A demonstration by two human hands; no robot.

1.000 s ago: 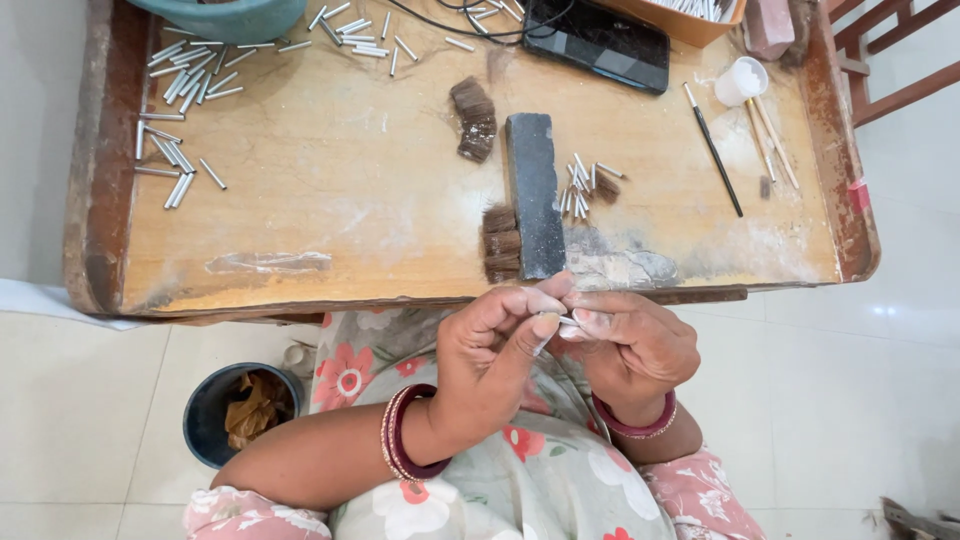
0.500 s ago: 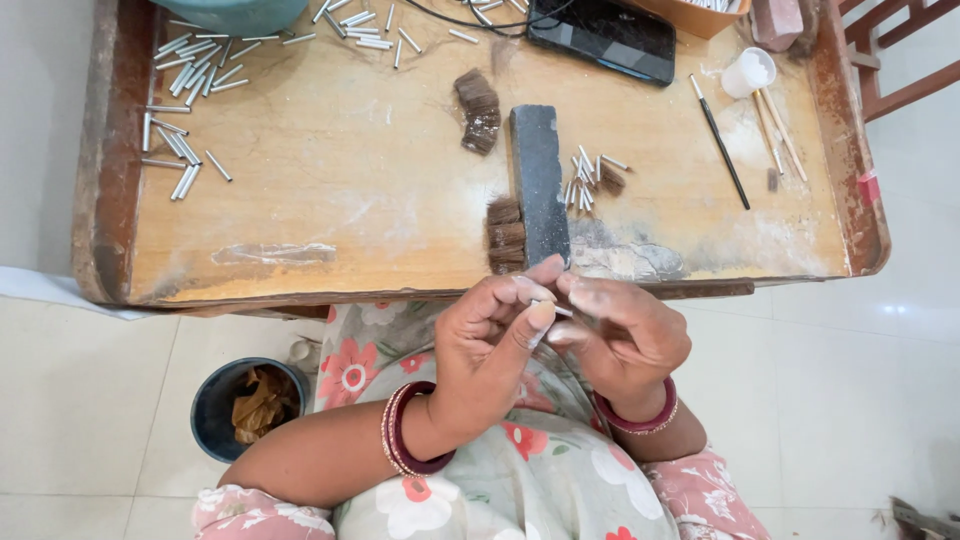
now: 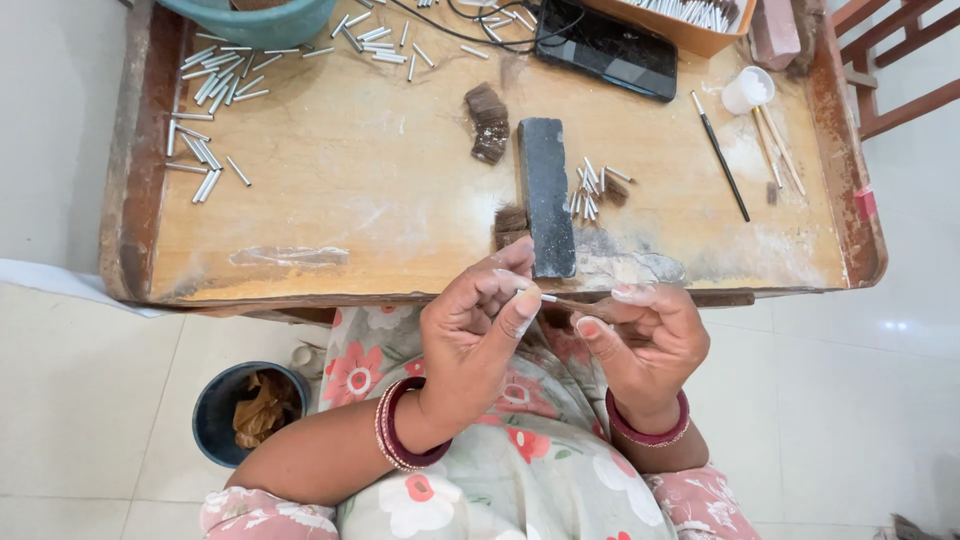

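Where fingertips meet, left hand (image 3: 475, 320) and right hand (image 3: 645, 335) pinched together on a thin brush tuft (image 3: 575, 305), held close for fine work; at twelve o'clock, dark block (image 3: 545, 195); beside it, small metal tubes (image 3: 590, 188) within reach.

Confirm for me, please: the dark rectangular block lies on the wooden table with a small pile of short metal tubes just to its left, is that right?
Not quite. In the head view the dark rectangular block does lie on the wooden table, but the small pile of short metal tubes sits just to its right, not its left. The tubes farther left are scattered near the table's far left edge, well away from the block.
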